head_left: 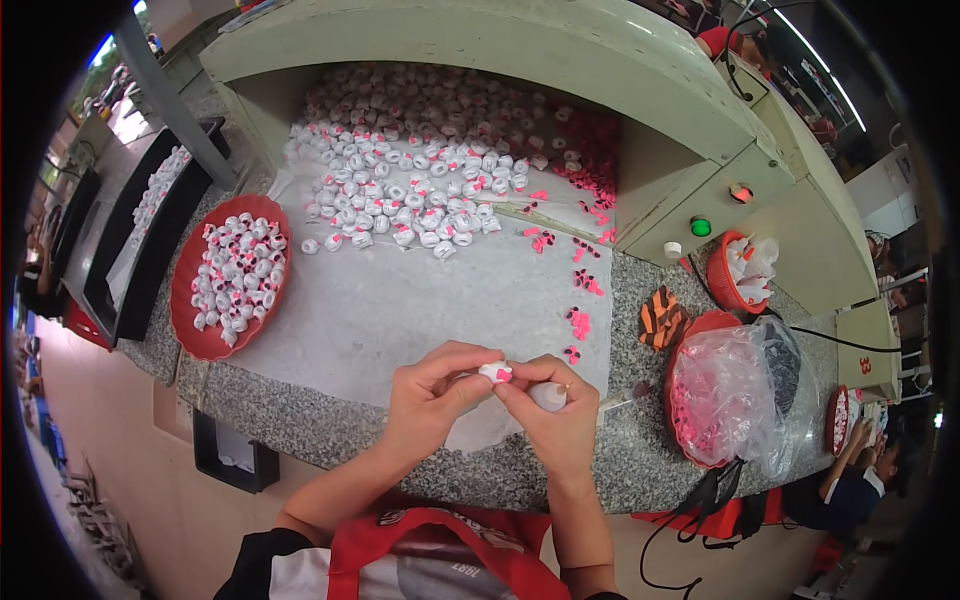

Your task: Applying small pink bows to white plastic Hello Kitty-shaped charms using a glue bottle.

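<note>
My left hand (437, 389) is closed, its fingertips pinching a small rounded white piece with a pink patch (496, 372). My right hand (556, 423) meets it there, thumb and finger pressed against the pink patch. Tucked in that same right hand is a small white squeeze bottle (549, 396), partly covered by the fingers. Both hands are over the near edge of a pale sheet (400, 310). Toward the back of the sheet lies a heap of similar white pieces (400, 190), many with pink bits. Small pink and black parts (578, 323) run along its right side.
A red dish (183, 310) full of white and pink pieces stands left. At right are another red dish (672, 400) under clear plastic, an orange basket (722, 280) and an orange-black striped scrap (663, 318). A green metal housing (480, 40) arches over the heap. A co-worker (850, 500) sits far right.
</note>
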`<state>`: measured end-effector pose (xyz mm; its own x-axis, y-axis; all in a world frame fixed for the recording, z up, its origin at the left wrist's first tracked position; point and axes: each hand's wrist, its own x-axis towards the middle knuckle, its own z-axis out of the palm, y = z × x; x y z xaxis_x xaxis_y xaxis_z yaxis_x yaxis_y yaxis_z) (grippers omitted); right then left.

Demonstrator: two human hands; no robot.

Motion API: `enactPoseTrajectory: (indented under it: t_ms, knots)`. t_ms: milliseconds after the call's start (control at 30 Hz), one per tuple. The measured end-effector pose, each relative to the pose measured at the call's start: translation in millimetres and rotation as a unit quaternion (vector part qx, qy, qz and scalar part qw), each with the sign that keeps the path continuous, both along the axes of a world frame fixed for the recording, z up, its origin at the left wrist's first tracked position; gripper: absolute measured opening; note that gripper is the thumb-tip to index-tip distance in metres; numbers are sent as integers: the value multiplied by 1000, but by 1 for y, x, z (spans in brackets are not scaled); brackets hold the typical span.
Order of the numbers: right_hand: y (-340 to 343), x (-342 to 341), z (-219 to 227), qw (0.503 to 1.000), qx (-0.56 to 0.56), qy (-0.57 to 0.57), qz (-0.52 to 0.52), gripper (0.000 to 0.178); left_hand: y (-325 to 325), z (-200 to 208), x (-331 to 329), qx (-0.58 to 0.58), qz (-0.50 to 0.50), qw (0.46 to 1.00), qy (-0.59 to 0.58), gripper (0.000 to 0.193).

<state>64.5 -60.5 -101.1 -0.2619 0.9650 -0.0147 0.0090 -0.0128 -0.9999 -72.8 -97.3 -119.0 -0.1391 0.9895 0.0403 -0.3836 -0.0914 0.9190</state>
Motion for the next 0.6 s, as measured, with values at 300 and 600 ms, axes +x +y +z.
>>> enactPoseTrajectory:
  t_ms: [300,600]
  knots:
    - [3,1,-2,983,180,-34,-24,24,9,9,3,-153,-15,974,-164,21]
    - [1,17,0,982,31,175,63,19,-5,28,-2,3,-70,996,62,23]
